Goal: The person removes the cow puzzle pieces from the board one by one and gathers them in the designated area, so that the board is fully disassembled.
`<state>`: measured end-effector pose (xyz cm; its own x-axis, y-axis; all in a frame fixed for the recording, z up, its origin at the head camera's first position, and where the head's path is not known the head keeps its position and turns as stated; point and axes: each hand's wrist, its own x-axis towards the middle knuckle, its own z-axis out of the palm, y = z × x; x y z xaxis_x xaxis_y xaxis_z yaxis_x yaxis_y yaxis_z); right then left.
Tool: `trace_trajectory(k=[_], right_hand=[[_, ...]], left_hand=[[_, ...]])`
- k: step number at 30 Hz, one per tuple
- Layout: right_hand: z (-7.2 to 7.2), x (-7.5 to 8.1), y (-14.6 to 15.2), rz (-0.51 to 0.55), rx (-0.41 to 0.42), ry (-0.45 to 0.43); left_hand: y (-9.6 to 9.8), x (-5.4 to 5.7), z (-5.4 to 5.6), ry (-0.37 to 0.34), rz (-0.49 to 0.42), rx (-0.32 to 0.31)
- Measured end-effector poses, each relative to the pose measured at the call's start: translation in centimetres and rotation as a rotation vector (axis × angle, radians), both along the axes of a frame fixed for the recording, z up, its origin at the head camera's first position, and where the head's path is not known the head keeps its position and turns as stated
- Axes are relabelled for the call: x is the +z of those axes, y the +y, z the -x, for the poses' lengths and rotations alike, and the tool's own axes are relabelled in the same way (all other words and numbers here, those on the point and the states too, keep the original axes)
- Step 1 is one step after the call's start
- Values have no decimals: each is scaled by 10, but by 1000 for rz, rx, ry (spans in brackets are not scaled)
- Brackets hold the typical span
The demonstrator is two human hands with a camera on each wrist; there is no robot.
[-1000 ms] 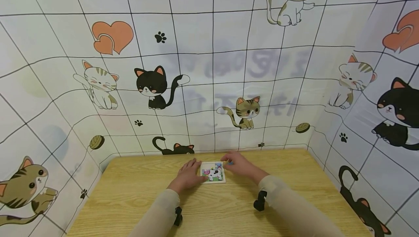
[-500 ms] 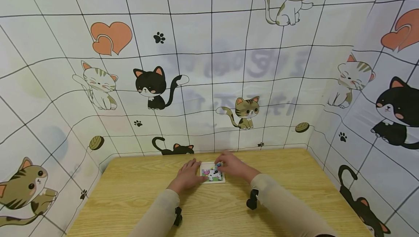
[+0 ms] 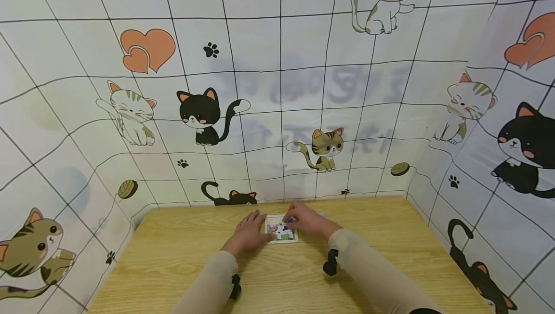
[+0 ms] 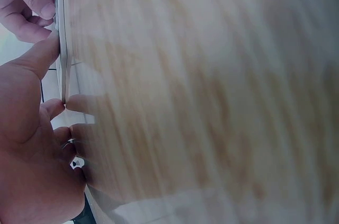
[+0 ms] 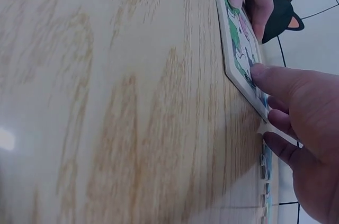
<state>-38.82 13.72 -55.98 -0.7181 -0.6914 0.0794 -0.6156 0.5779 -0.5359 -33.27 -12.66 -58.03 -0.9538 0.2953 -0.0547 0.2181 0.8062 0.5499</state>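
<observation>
A small jigsaw puzzle (image 3: 282, 231) with a cow picture lies in a white-rimmed tray (image 3: 284, 242) near the table's back edge. My left hand (image 3: 249, 232) holds the tray at its left side, thumb at the front edge and fingers along the side. Over the upper right part of the puzzle, my right hand (image 3: 305, 218) holds a blue puzzle piece (image 3: 289, 219) down at the tray, mostly covered by the fingers. In the right wrist view, the right thumb (image 5: 262, 73) touches the puzzle's surface, while the other fingertips are partly hidden behind the tray.
Several loose puzzle pieces (image 5: 266, 173) lie on the table to the right of the tray, behind my right hand. The wooden table (image 3: 173, 266) meets a white cloth wall (image 3: 260, 111) with printed cats just behind the tray.
My right hand has moved left with the blue piece, from the tray's right edge onto its upper right part. The left hand has stayed at the tray's left side.
</observation>
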Motion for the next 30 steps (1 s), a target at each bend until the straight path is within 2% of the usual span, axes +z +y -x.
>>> trace_trajectory(k=[2, 4, 8, 14, 16, 23, 25, 30], right_hand=[[1, 0, 0, 14, -3, -15], [2, -1, 0, 22, -5, -32], [3, -1, 0, 19, -9, -52], [4, 1, -3, -3, -7, -45], [4, 2, -3, -7, -5, -40], [0, 4, -4, 49, -24, -32], [-1, 4, -4, 68, -38, -38], [-1, 2, -4, 53, -56, -30]], left_hand=[[0, 1, -1, 4, 8, -1], [1, 10, -6, -10, 13, -1], [0, 10, -5, -18, -4, -4], [-3, 1, -1, 3, -6, -13], [-3, 5, -2, -2, -20, -14], [-5, -5, 5, 11, -15, -23], [-5, -5, 5, 22, -16, -25], [-3, 3, 0, 11, -31, -26]])
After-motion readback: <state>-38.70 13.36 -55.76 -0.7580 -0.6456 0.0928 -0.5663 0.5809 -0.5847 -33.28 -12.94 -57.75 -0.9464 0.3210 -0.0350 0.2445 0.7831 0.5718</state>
